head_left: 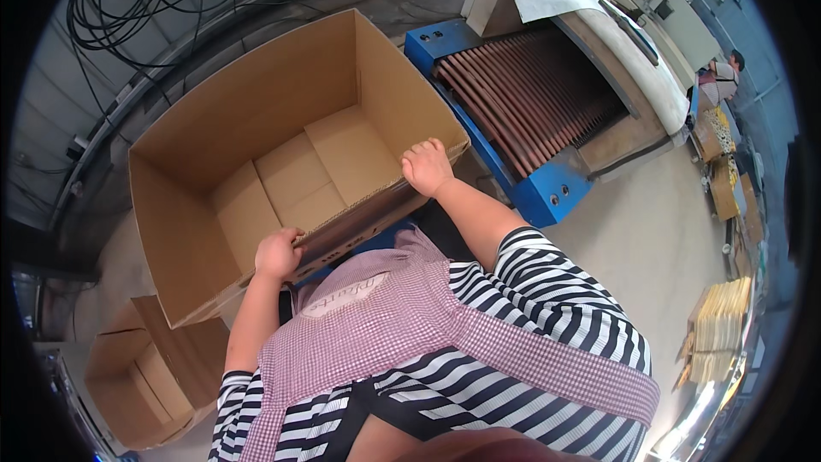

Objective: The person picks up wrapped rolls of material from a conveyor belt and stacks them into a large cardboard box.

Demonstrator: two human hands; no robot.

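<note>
A large cardboard box (256,111) with its top open stands before me, and only its bare inside walls and floor flaps show. My left hand (278,254) grips the near wall's top edge toward the left, fingers curled over into the box. Farther right on that same edge, my right hand (427,168) is closed over the rim close to the corner. Printed marks run along the outside of the near wall, below my hands.
A machine with a blue frame and a bed of brown rollers (522,103) adjoins the box on the right. A smaller open carton (141,376) sits at lower left. Black cables (120,8) hang at upper left. Flat cardboard sheets (718,329) are stacked far right. Another person (720,79) is in the distance.
</note>
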